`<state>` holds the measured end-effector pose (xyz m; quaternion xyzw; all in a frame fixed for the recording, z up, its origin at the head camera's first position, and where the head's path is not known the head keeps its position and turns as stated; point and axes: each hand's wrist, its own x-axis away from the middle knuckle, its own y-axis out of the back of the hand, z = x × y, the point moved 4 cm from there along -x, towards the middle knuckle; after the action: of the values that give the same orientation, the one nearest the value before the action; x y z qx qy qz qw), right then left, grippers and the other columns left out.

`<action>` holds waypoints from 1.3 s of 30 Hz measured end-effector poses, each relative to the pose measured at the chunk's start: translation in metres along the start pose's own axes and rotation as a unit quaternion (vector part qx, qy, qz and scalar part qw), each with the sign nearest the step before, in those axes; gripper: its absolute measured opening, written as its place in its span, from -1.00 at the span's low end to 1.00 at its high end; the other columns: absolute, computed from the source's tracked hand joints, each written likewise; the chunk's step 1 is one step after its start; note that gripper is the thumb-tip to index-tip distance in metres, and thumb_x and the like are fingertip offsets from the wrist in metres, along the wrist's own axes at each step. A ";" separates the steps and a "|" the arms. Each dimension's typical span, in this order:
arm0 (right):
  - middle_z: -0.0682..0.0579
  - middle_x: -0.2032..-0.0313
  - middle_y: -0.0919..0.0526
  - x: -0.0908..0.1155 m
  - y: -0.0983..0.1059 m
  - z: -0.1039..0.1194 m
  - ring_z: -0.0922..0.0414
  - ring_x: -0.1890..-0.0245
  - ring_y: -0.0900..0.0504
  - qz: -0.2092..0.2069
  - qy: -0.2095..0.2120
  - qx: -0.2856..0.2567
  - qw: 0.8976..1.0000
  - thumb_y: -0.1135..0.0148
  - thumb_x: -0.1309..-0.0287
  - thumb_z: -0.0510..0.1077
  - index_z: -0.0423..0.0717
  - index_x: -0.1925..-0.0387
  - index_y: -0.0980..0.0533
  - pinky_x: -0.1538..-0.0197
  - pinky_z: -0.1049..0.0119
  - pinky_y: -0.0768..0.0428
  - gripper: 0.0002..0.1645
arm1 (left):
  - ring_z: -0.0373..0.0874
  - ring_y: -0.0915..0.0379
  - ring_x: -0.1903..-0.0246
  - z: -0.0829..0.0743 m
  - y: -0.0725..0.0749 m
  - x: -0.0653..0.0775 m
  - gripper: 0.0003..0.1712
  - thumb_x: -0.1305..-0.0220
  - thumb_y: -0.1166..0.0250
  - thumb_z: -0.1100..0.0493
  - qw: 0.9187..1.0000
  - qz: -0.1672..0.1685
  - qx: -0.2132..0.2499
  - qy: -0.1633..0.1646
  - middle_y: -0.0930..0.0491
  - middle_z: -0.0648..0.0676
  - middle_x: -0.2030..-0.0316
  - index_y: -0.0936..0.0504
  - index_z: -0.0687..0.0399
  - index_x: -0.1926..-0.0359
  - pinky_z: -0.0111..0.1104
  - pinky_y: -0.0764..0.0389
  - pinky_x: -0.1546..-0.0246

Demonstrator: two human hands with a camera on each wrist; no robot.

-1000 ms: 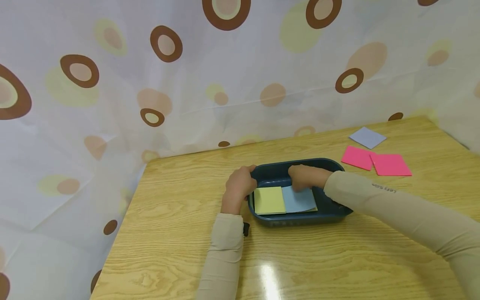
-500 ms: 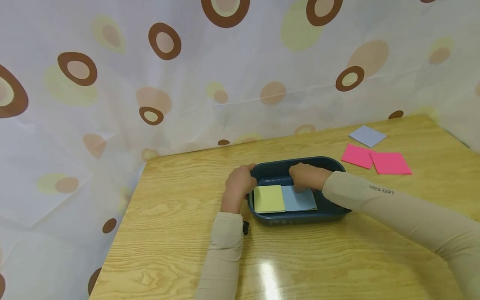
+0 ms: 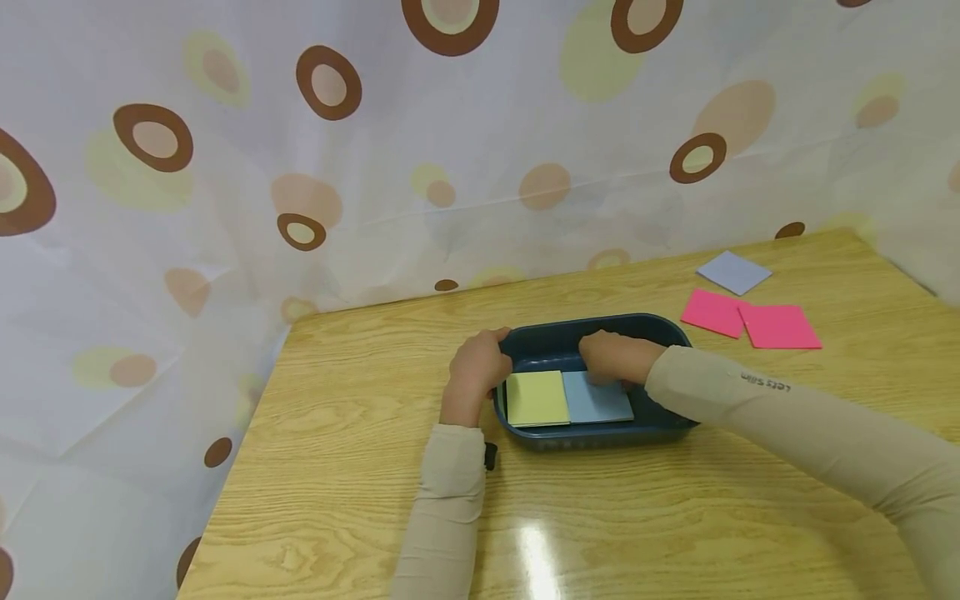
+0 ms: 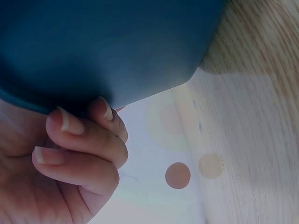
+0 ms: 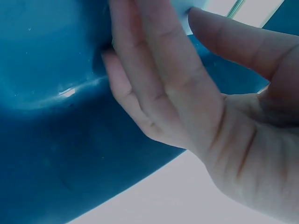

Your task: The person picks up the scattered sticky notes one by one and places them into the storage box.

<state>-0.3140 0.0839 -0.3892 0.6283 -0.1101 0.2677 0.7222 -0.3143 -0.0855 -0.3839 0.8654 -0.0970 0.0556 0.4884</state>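
A dark blue plastic tub (image 3: 615, 436) stands on the wooden table. My left hand (image 3: 480, 362) grips its left end by the rim; in the left wrist view the fingers (image 4: 100, 144) curl up under the tub's edge. Inside lie a yellow sticky note pad (image 3: 537, 398) and, against its right side, a light blue sticky note pad (image 3: 598, 402). My right hand (image 3: 618, 358) reaches into the tub over the far edge of the blue pad. In the right wrist view its fingers (image 5: 163, 70) are fairly straight, with the thumb tip at the pad's edge. The fingertips are partly hidden.
Two pink sticky notes (image 3: 780, 327) overlap on the table right of the tub, with a pale lavender sticky note (image 3: 733, 273) behind them. A patterned curtain (image 3: 480, 150) hangs along the table's back edge. A small black object (image 3: 491, 456) shows by the left cuff.
The blue pad's near right corner, earlier askew with a yellowish edge showing beneath, now lies more squarely. My right hand has shifted very slightly; my left hand stays on the rim.
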 end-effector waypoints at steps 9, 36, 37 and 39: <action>-0.34 0.14 -0.53 0.001 0.002 -0.001 -0.01 0.53 -0.65 0.002 -0.011 -0.004 1.000 -0.05 -0.29 -0.29 -0.46 -0.12 -0.37 0.51 0.27 -0.65 -0.58 | -0.16 -0.30 0.88 -0.001 0.001 0.001 -0.34 -0.26 -0.07 0.35 1.000 -0.002 0.005 0.000 -0.52 0.24 -0.12 -0.34 -0.05 -0.39 -0.46 -0.34 0.86; -0.20 0.44 -0.63 0.023 0.082 -0.148 -0.01 0.48 -0.59 -0.235 0.038 -0.185 0.953 -0.06 -0.29 -0.20 -0.52 0.22 -0.54 0.40 0.13 -0.60 -0.64 | -0.16 -0.29 0.89 -0.002 0.002 0.002 -0.34 -0.25 -0.07 0.37 1.000 -0.001 0.006 -0.005 -0.58 0.24 -0.03 -0.34 -0.03 -0.39 -0.47 -0.32 0.86; -0.22 0.43 -0.63 0.022 0.080 -0.160 -0.03 0.45 -0.57 -0.241 0.031 -0.187 0.952 -0.07 -0.28 -0.19 -0.54 0.22 -0.53 0.40 0.14 -0.58 -0.63 | -0.16 -0.29 0.89 -0.002 0.002 0.003 -0.34 -0.25 -0.07 0.37 1.000 0.000 0.005 -0.004 -0.57 0.24 -0.05 -0.34 -0.04 -0.39 -0.47 -0.32 0.86; -0.31 0.36 -0.61 0.020 0.074 -0.180 -0.12 0.36 -0.55 -0.247 0.019 -0.188 0.950 -0.09 -0.27 -0.19 -0.56 0.21 -0.53 0.36 0.10 -0.56 -0.61 | -0.16 -0.29 0.89 -0.002 0.002 0.002 -0.34 -0.26 -0.06 0.36 1.000 0.002 0.004 -0.003 -0.55 0.23 -0.09 -0.33 -0.04 -0.39 -0.47 -0.32 0.86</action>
<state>-0.3685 0.2678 -0.3504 0.4829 0.0142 0.0675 0.8730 -0.3126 -0.0854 -0.3811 0.8672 -0.1004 0.0544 0.4847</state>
